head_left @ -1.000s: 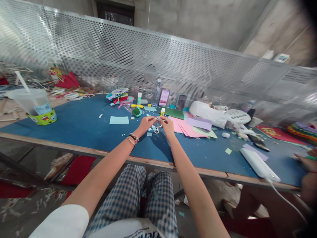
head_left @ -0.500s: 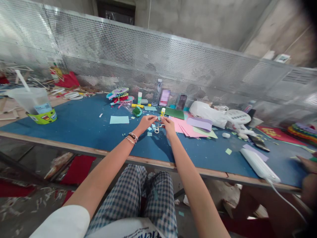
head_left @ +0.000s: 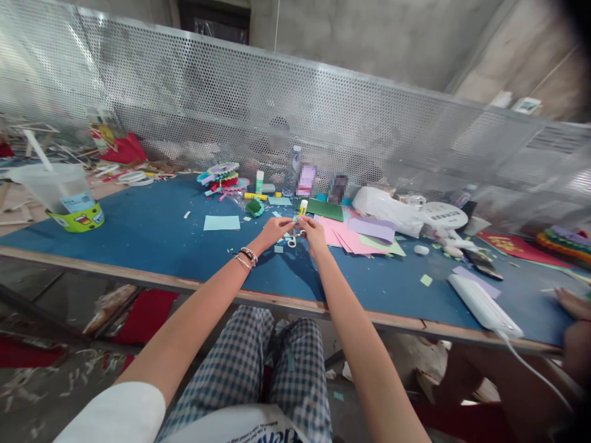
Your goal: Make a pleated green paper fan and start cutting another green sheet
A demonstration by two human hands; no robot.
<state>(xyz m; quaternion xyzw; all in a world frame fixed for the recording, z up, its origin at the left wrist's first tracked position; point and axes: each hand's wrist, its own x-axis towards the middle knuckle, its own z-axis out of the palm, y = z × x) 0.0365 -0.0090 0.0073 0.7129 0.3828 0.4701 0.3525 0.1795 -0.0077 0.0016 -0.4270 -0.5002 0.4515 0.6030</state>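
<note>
Fingertips of my left hand [head_left: 276,230] and my right hand [head_left: 313,234] meet over the blue table, both closed on a small piece of light blue paper [head_left: 296,219]. Much of the piece is hidden by the fingers. Just below them lies a pair of scissors [head_left: 292,242] with pale handles, among light blue paper scraps [head_left: 278,249]. Behind my right hand stands a glue stick [head_left: 303,207] with a yellow body and white top. A light blue paper sheet [head_left: 222,223] rests to the left, and a dark green crumpled paper piece [head_left: 254,208] is behind my left hand.
Pink paper sheets [head_left: 344,237] and a purple sheet [head_left: 372,230] lie to the right. A plastic cup [head_left: 69,197] with a straw stands at far left. A white power bank [head_left: 484,306] with a cable is near the right edge, beside another person's hand [head_left: 572,303].
My fingers have shifted only slightly around the small paper piece. At far right, the other person's hand has moved a little. The view has drifted slightly.
</note>
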